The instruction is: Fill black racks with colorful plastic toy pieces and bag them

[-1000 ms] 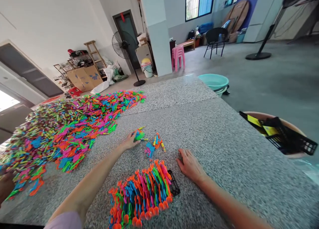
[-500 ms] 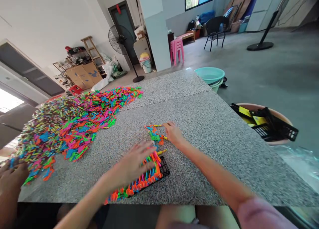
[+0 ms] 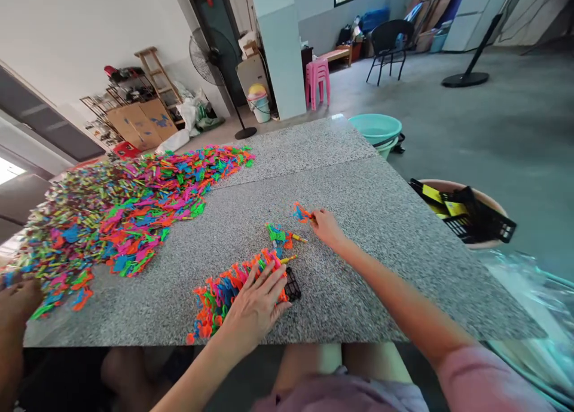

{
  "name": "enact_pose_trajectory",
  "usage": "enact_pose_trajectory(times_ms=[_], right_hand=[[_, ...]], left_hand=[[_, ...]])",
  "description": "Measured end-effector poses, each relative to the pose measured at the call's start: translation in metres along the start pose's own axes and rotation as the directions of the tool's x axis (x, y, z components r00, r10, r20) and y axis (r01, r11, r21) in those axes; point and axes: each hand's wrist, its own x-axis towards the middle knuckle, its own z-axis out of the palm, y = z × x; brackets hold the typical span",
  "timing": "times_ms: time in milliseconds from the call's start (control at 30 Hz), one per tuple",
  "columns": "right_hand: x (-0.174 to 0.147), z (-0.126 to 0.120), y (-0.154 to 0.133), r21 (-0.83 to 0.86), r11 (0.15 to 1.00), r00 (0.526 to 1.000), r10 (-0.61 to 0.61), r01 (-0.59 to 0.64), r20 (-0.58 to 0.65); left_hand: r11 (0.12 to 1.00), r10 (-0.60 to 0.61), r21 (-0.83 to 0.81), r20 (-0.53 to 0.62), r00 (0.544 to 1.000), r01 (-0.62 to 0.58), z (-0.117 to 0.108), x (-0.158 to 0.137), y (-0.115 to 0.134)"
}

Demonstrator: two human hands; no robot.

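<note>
plastic pieces (image 3: 219, 295) — slim, rowed beneath spread left fingers (image 3: 264, 274), speckled tabletop (image 3: 381, 197)

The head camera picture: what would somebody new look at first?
Probably the huge heap of bright plastic pieces, spread over the left of the speckled table. Next might come the packed colourful row near the table's front edge, with the left hand laid on it. Farther back, the right hand pinches an orange-and-blue piece.
</note>
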Motion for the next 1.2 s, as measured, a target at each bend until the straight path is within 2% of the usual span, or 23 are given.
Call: enact_pose_trajectory(times_ms=[67,133,200,267,367,500,567,633,800,900,1033,1133,1200], right_hand=[[-0.030,0.003,0.005,0.188,0.982,0.996,0.005,-0.021,0.085],[-0.052,0.015,-0.004,0.446,0.892,0.978,-0.026,-0.070,0.206],[-0.063,0.028,-0.018,0.601,0.790,0.963,-0.049,-0.126,0.266],[-0.067,0.035,-0.030,0.642,0.756,0.968,-0.050,-0.124,0.246],[-0.077,0.034,-0.037,0.654,0.755,0.980,-0.085,-0.055,0.181],[-0.116,0.031,-0.039,0.716,0.694,0.984,-0.068,-0.073,0.166],[-0.133,0.036,-0.045,0.724,0.682,0.982,-0.044,-0.104,0.183],[-0.142,0.042,-0.052,0.697,0.713,0.983,-0.061,-0.078,0.172],[-0.131,0.046,-0.064,0.467,0.872,0.969,-0.225,0.150,0.107],[-0.124,0.037,-0.074,0.286,0.934,0.946,-0.272,0.215,0.177],[-0.123,0.027,-0.090,0.117,0.963,0.914,-0.267,0.242,0.305],[-0.117,0.023,-0.085,0.222,0.935,0.876,-0.342,0.278,0.341],[-0.105,0.022,-0.075,0.285,0.916,0.887,-0.362,0.281,0.288]], left_hand=[[0.999,-0.015,-0.033,-0.034,0.999,0.013,0.006,0.000,-0.001],[0.999,-0.019,-0.046,-0.061,0.998,0.016,0.010,0.000,-0.001],[0.999,-0.019,-0.035,-0.068,0.997,0.017,0.012,0.000,-0.001],[1.000,-0.021,-0.021,-0.060,0.998,0.020,0.010,-0.002,0.000],[0.999,-0.021,-0.033,-0.021,1.000,0.020,0.005,-0.006,0.000],[0.997,-0.031,-0.074,0.028,0.999,0.033,0.000,-0.009,-0.002],[0.995,-0.041,-0.087,0.027,0.999,0.043,-0.001,-0.010,-0.003],[0.994,-0.054,-0.092,0.018,0.998,0.055,-0.001,-0.009,-0.003],[0.992,-0.066,-0.105,0.011,0.998,0.067,-0.003,-0.008,0.001],[0.989,-0.093,-0.119,-0.004,0.996,0.092,-0.004,-0.007,0.002],[0.991,-0.090,-0.103,-0.018,0.996,0.088,-0.003,-0.007,0.000],[0.995,-0.064,-0.076,-0.028,0.998,0.062,-0.001,-0.014,-0.004],[0.997,-0.053,-0.064,-0.034,0.998,0.051,0.001,-0.019,-0.006]])
